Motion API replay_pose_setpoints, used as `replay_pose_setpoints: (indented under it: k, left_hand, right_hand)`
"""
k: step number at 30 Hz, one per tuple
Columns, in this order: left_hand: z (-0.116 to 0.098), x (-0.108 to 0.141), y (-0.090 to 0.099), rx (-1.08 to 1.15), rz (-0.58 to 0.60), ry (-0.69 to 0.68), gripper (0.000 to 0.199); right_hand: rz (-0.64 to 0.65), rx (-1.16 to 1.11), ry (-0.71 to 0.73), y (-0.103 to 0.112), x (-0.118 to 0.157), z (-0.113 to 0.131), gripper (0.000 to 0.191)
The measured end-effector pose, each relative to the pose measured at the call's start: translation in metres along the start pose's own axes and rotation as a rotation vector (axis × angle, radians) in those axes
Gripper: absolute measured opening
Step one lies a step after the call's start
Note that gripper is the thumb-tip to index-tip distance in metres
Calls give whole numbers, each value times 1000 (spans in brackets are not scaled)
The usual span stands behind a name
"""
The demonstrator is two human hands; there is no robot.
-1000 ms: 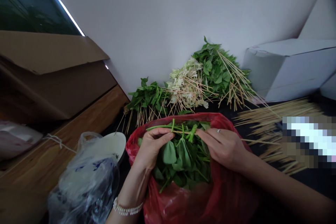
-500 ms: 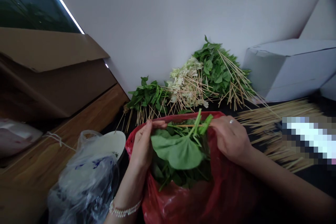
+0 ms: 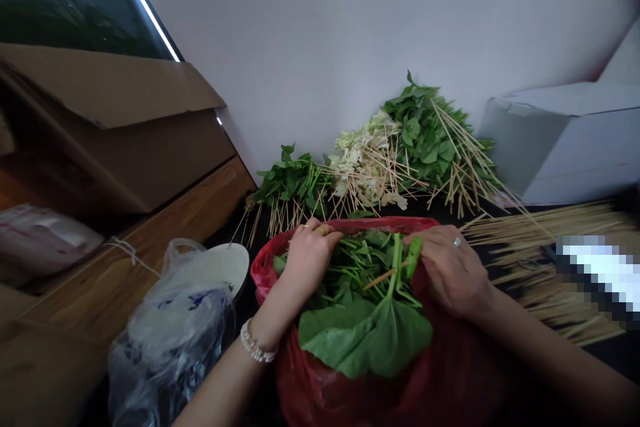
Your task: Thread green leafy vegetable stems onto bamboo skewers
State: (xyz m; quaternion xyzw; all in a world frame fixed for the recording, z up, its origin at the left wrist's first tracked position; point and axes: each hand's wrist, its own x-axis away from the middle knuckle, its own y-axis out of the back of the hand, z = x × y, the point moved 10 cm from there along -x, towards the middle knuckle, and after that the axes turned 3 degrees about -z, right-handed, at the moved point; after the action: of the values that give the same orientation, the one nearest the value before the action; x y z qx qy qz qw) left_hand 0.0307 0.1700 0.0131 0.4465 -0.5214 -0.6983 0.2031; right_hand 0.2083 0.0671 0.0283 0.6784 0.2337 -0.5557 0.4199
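Here, right hand (image 3: 453,270) gripping leafy skewer (image 3: 382,277), left hand (image 3: 310,253) over red bag (image 3: 345,397), grip unclear

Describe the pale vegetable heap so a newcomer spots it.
Start at the red bag, bottom centre. Beyond it, by the pale wall, skewered vegetables lie in a row. The pale heap sits mid-row: whitish and ragged, flanked by leafy green heaps.

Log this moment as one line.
left hand: over red bag, grip unclear; right hand: holding skewer; leaf: on skewer; red bag: open, greens inside
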Motion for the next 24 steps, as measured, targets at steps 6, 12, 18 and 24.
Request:
replay_pose_setpoints:
  k: [6, 12, 18, 24]
  left_hand:
    - [-1, -2, -8, -72, 6, -12, 11]
    - [18, 8, 60, 421, -353, 170, 16]
    - [47, 25, 30, 1393, -347, 631, 27]
    - [47, 42, -14, 1630, -168, 793, 37]
  right_hand:
    - [-2, 2, -2, 1, -4, 2, 29]
    - [27, 67, -46, 0, -7, 0, 27]
    - [26, 170, -30, -1, -7, 5, 30]
    - [167, 273, -9, -19, -7, 7, 28]
